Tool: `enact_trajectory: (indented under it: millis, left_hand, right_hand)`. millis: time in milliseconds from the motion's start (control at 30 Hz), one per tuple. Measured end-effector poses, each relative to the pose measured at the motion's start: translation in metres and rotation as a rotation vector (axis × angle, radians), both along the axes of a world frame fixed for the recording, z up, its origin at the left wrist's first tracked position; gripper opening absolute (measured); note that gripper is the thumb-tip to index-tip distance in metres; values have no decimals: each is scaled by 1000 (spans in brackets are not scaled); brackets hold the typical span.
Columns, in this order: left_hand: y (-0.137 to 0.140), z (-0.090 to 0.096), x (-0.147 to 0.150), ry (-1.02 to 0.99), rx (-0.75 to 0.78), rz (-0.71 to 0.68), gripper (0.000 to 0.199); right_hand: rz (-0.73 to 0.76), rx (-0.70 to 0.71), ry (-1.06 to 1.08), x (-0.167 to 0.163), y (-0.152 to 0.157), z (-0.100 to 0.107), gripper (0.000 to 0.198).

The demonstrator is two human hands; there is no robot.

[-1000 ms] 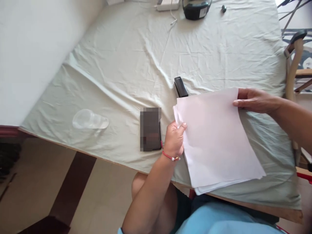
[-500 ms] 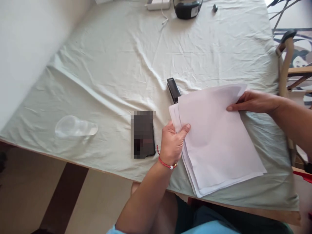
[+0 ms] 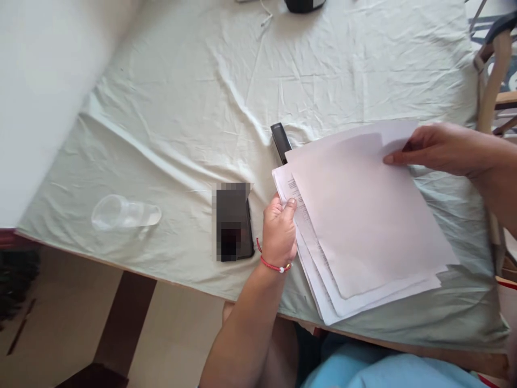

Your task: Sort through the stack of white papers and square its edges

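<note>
My left hand (image 3: 280, 226) grips the left edge of a stack of papers (image 3: 323, 293), thumb on top and fingers underneath. Between the thumb and fingers of my right hand (image 3: 432, 151) is the upper right corner of a blank-looking top sheet (image 3: 363, 215), shifted right over the stack. Lines of print, too small to read, show on the page beneath it. Just beyond the papers' upper left corner lies a black stapler (image 3: 280, 141), partly covered by them. A dark phone (image 3: 234, 223), blurred by pixelation, rests left of my left hand.
A clear plastic cup (image 3: 126, 212) lies on its side toward the left of the cloth-covered table (image 3: 169, 118). At the far edge are a black object (image 3: 304, 5) and a white cable (image 3: 266, 16). A wooden chair arm (image 3: 496, 75) stands at the right.
My right hand has drawn the top sheet to the right, uncovering printed text below. My left thumb now rests on the pages beneath. The view has shifted slightly.
</note>
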State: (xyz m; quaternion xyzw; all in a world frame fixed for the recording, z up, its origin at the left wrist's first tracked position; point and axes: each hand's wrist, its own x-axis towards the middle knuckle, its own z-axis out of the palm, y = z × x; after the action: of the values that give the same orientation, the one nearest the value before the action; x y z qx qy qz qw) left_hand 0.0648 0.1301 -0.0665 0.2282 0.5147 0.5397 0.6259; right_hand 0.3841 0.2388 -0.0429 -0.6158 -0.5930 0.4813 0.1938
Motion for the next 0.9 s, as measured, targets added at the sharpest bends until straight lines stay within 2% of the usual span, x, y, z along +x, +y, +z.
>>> enact_trajectory:
  millis: [67, 233, 433, 533, 633, 733, 833, 900]
  left_hand:
    - [0, -2, 0, -18, -5, 3, 22]
    - [1, -8, -10, -69, 41, 18, 29]
    - [4, -12, -7, -41, 118, 77, 48]
    - [4, -11, -6, -51, 123, 72, 52]
    - [4, -8, -5, -62, 123, 80, 48]
    - [4, -4, -5, -97, 100, 79, 35]
    - [4, -3, -6, -128, 53, 81, 26]
    - [4, -3, -7, -123, 31, 77, 24]
  right_hand:
    - [18, -19, 3, 7, 0, 2, 46]
    - [-92, 14, 96, 11, -3, 7, 47]
    - [-40, -277, 262, -7, -8, 12, 53]
    - [-73, -325, 285, -11, -8, 10, 52]
    - [-82, -303, 238, -10, -7, 4, 47]
    - [-68, -251, 177, -7, -6, -3, 48]
    - [-88, -142, 187, -6, -6, -6, 45]
    - [-138, -49, 269, -5, -7, -4, 44]
